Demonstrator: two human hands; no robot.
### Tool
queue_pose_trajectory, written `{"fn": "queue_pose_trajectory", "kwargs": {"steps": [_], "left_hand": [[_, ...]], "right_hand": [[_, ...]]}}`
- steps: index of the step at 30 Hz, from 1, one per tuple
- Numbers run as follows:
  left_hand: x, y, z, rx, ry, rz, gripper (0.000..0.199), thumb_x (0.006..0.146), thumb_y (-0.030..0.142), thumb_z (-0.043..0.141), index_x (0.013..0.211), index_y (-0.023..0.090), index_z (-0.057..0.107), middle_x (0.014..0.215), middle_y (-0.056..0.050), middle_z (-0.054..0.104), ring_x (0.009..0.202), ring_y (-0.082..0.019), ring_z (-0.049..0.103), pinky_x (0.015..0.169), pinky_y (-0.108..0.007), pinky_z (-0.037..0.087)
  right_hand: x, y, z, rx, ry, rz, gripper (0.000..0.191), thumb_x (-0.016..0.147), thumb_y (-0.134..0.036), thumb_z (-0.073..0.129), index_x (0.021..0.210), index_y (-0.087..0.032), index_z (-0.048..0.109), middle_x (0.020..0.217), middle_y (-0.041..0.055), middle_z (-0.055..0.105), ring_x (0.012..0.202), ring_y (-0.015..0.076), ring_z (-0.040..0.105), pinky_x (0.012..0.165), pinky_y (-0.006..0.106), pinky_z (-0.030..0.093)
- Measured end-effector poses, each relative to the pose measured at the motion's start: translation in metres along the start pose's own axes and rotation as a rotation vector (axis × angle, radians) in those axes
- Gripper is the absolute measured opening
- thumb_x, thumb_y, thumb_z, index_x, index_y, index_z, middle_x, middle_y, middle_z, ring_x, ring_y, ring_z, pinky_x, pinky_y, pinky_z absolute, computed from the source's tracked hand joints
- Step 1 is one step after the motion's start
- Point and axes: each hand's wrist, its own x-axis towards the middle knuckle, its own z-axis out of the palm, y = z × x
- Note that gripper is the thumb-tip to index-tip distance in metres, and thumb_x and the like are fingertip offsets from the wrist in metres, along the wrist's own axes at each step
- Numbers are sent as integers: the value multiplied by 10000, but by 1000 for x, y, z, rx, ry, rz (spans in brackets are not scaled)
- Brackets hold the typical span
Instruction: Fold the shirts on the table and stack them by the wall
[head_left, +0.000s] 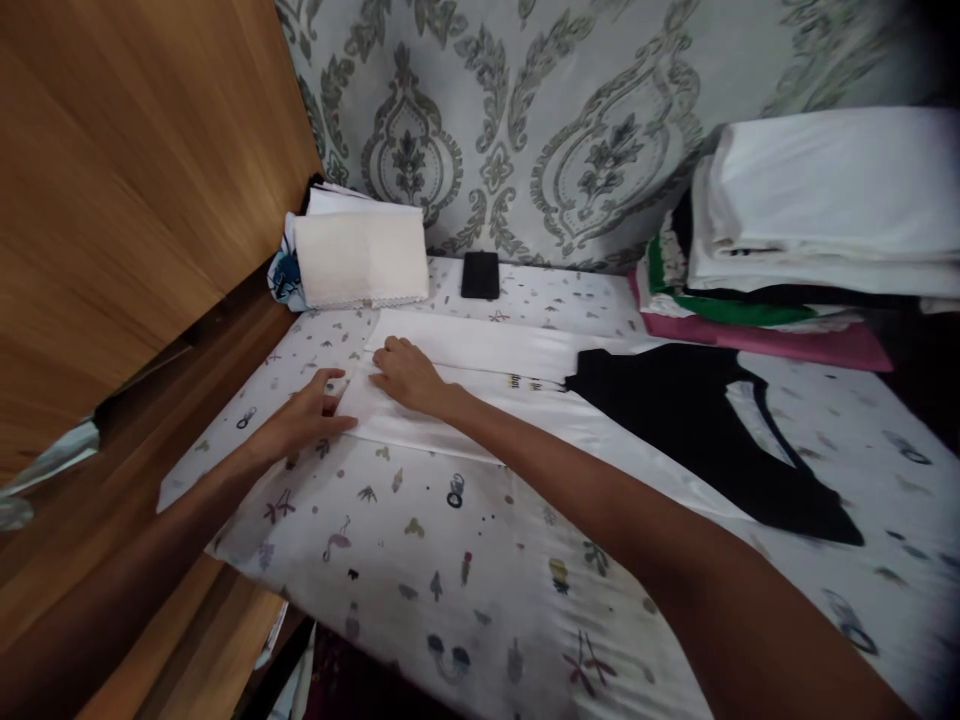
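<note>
A white and black shirt [480,345] lies stretched across the patterned sheet, its white part folded over lengthwise. Its black section [675,420], with a curved opening, spreads out to the right. A bit of printed lettering shows near the fold line. My right hand [411,376] rests on the white cloth near its left end, fingers curled and closed on the fabric. Beside the left end of the shirt is my left hand [306,415], thumb and fingers apart, fingertips at the edge of the cloth.
Folded clothes [364,255] with a cream piece on top sit at the back left. A small black flat item [480,275] lies near the patterned curtain [495,120]. A taller folded stack [832,190] stands at right. Wooden panelling [142,180] borders the left side.
</note>
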Motion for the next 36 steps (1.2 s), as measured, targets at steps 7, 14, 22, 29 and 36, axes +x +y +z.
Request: {"fn": "queue_pose_trajectory", "kwargs": {"steps": [7, 14, 22, 29, 36], "left_hand": [[-1, -7, 1, 126, 81, 84, 710, 757, 389, 625, 1382, 197, 349, 598, 85, 513, 579, -154, 489, 564, -267, 313], [-8, -1, -5, 429, 88, 53, 661, 813, 387, 550, 1411, 209, 334, 797, 9, 627, 731, -212, 587, 660, -319, 404], [13, 34, 26, 610, 158, 484, 523, 961, 445, 343, 1379, 144, 437, 1371, -158, 536, 1290, -306, 461, 1069, -463, 372], [46, 10, 54, 835, 89, 497, 713, 966, 536, 279, 1525, 95, 264, 1614, -184, 249, 1510, -304, 161, 1205, -524, 129], [51, -7, 42, 907, 143, 479, 784, 930, 573, 199, 1549, 93, 240, 1605, -166, 280, 1505, -319, 182, 1185, -550, 211]], "right_hand": [[31, -1, 22, 76, 43, 84, 215, 944, -131, 406, 942, -170, 618, 1033, 115, 637, 952, 253, 541, 809, 362, 436], [35, 6, 27, 205, 181, 115, 170, 927, -185, 434, 947, -188, 603, 1016, 100, 639, 957, 243, 548, 874, 370, 436], [-53, 28, -15, 237, 283, 142, 294, 923, -137, 380, 1112, -129, 605, 1102, 124, 655, 1027, 240, 588, 915, 379, 456], [-143, 39, -7, -23, 63, 221, 466, 999, -322, 395, 1429, -149, 448, 1561, 138, 376, 1469, 264, 282, 1201, 496, 207], [-162, 42, -24, -30, 96, 271, 548, 1008, -395, 417, 1475, -109, 397, 1611, 152, 251, 1507, 246, 171, 1229, 456, 160]]}}
